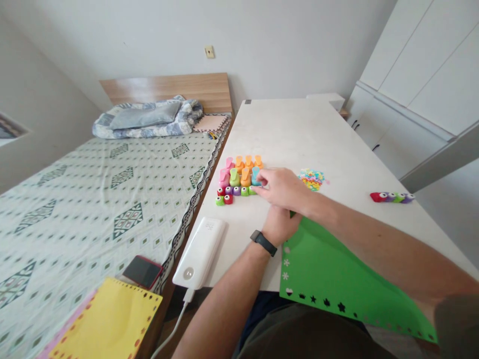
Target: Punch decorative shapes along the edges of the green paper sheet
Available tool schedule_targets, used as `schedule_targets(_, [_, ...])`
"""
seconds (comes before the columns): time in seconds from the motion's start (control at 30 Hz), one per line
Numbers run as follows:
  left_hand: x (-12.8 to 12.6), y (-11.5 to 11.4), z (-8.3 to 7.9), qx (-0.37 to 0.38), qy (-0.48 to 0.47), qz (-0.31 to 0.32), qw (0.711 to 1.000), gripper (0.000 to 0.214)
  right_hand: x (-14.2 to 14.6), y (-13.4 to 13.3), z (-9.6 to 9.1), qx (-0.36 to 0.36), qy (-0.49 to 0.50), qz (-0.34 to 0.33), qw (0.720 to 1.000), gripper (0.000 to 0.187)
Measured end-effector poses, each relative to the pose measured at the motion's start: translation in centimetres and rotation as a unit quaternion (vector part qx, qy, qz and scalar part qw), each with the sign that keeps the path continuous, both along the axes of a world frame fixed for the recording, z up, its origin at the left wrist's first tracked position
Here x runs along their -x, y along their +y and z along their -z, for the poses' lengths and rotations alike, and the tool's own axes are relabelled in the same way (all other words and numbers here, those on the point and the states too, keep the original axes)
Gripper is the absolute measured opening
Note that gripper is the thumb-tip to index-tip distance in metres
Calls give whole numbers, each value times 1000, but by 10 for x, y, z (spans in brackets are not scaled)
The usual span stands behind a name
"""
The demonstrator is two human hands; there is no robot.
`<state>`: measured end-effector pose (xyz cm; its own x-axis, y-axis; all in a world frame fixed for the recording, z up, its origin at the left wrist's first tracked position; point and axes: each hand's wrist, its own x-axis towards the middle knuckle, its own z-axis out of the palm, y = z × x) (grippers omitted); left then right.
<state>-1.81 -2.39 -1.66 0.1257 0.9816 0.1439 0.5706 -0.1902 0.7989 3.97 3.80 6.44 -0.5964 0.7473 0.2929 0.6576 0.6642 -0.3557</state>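
My left hand (281, 224), with a dark watch band at the wrist, is closed on the upper left edge of a green sheet of paper (337, 264) with shapes punched along its borders. My right hand (282, 185) crosses above it and reaches left. Its thumb and index finger are apart, close to a small green craft punch (252, 190) and a blue craft punch (256, 174). I see nothing held between them. Beside these stand rows of pink, orange, green (234, 178), purple and red punches (228, 199).
Colourful paper cutouts (312, 179) lie in a pile right of my hands. A row of small punches (392, 197) stands farther right. A white power bank (200, 253) with a cable lies at the table's left edge. On the bed are a phone (142, 271) and punched yellow paper (108, 319).
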Motion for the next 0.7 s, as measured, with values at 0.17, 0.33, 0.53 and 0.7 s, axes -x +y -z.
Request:
schedule_targets(0.17, [3,-5,-1,10,20,30,999,20,-109,21,10,33,19,126,991,30])
schedule_targets(0.33, [3,-5,-3,13,8,29,999,20,-233,42,24,47,-7,278,959,40])
schedule_targets(0.53, [4,-3,-1,12,4,31,999,20,-324,42,37,100,-143,329,928,52])
schedule_targets(0.7, [4,-1,-4,15,10,27,999,20,-334,35,48,66,-244,245,936,44])
